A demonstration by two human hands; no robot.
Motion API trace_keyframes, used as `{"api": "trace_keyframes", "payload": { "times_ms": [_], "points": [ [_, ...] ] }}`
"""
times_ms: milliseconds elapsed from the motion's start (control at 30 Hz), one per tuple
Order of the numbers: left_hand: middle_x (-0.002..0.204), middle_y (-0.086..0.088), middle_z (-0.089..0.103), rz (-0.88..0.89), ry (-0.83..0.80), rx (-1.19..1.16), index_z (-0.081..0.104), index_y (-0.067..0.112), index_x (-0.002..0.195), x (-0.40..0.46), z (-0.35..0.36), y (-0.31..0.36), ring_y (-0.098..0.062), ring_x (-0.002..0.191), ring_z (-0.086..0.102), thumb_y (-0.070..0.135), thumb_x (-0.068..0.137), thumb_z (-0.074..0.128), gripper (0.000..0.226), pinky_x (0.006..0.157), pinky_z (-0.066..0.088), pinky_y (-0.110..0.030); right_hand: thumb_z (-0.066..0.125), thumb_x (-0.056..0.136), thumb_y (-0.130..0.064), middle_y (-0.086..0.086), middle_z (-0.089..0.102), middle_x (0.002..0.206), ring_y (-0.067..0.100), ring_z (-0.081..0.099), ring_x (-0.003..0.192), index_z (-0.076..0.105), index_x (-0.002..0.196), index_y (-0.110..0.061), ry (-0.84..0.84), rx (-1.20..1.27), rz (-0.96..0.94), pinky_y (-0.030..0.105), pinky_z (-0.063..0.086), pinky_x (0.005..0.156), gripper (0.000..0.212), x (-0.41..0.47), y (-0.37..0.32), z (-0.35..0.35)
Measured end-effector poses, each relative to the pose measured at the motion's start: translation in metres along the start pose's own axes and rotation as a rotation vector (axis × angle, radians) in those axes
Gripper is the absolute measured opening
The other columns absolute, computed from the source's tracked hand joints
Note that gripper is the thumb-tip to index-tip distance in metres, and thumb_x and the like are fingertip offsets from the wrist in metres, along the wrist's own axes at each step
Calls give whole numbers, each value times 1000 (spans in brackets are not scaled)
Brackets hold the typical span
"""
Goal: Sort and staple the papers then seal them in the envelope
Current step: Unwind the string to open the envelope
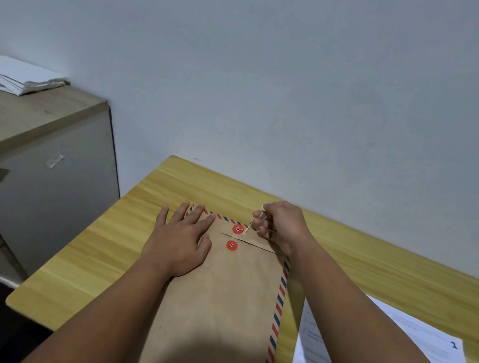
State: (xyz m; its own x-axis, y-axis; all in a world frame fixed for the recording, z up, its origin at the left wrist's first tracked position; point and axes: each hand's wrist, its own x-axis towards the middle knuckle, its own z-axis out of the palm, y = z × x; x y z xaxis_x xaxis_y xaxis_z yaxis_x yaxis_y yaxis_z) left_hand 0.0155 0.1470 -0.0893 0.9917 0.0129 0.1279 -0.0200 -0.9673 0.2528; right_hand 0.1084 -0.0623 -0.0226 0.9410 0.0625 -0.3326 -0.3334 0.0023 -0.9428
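A brown envelope (pixel 221 298) with a red and blue striped border lies lengthwise on the yellow wooden table (pixel 111 255). Its flap is folded down, and two red button discs (pixel 235 237) sit near the flap edge. My left hand (pixel 182 241) lies flat with spread fingers on the envelope's upper left part. My right hand (pixel 282 228) pinches the thin white closure string (pixel 253 223), which runs taut down to the upper disc. A sheet of printed paper (pixel 431 353) marked with a "2" rests on the table to the right, partly under my right forearm.
A grey cabinet with a wooden top (pixel 20 119) stands to the left, apart from the table, with a pile of white papers (pixel 15 75) on it. A plain wall runs behind the table. Dark floor shows at the lower left.
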Motion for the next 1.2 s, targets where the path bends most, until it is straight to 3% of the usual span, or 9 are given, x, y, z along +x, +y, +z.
{"api": "trace_keyframes", "payload": {
  "times_ms": [333,433,533,700,833,933,1033,1100,1200],
  "points": [
    [171,9,16,-2,-8,5,26,40,159,-1,-2,1,-21,159,4,46,100,27,59,126,0,-56,60,104,-9,26,77,110,34,77,104,58,100,-6,-276,44,-62,42,66,81,6,-13,-5,20],
    [171,9,17,4,-8,14,25,41,159,0,-1,0,-21,159,5,46,100,26,59,126,2,-57,58,105,-7,25,75,102,31,80,88,58,96,-8,-511,4,62,41,67,74,8,-23,-5,26],
    [171,9,16,4,-12,9,25,41,159,0,0,-1,-21,159,4,47,100,27,59,125,1,-57,56,102,-4,9,62,69,21,68,60,61,97,-8,-602,-236,116,40,62,71,8,-30,0,27],
    [171,9,15,1,-13,5,27,41,159,1,0,-1,-22,159,5,47,99,28,60,126,1,-57,63,95,-16,-1,66,75,13,45,50,74,91,-5,-442,-676,-52,29,42,56,15,-39,0,11],
    [171,9,15,0,-16,-1,27,41,159,1,1,-2,-21,159,5,48,99,27,60,126,1,-57,68,87,-38,2,40,66,19,35,59,66,79,-8,-295,-766,-105,33,30,61,32,-48,-2,-4],
    [171,9,15,-1,-16,-1,26,40,159,1,1,-2,-22,159,5,48,99,26,61,126,1,-57,78,88,-31,4,50,59,15,43,53,73,76,-2,-311,-860,-133,24,36,49,32,-53,1,-11],
    [171,8,15,-3,-18,8,26,39,160,1,1,-2,-21,159,5,47,99,27,61,126,1,-57,78,87,-14,13,75,72,14,61,60,81,76,-7,-419,-908,-94,28,49,59,13,-60,5,-17],
    [171,8,16,-1,-11,1,27,40,159,1,1,-2,-22,159,6,47,99,27,60,126,2,-57,79,87,-13,-1,67,55,8,57,48,74,65,-13,-446,-982,-57,25,47,55,23,-60,5,-19],
    [171,8,15,0,-18,2,26,40,160,1,0,-3,-22,159,6,47,100,27,60,126,1,-57,77,84,-18,4,59,64,18,55,61,67,68,-10,-295,-1182,-101,29,43,58,20,-47,2,-21]
  ]
}}
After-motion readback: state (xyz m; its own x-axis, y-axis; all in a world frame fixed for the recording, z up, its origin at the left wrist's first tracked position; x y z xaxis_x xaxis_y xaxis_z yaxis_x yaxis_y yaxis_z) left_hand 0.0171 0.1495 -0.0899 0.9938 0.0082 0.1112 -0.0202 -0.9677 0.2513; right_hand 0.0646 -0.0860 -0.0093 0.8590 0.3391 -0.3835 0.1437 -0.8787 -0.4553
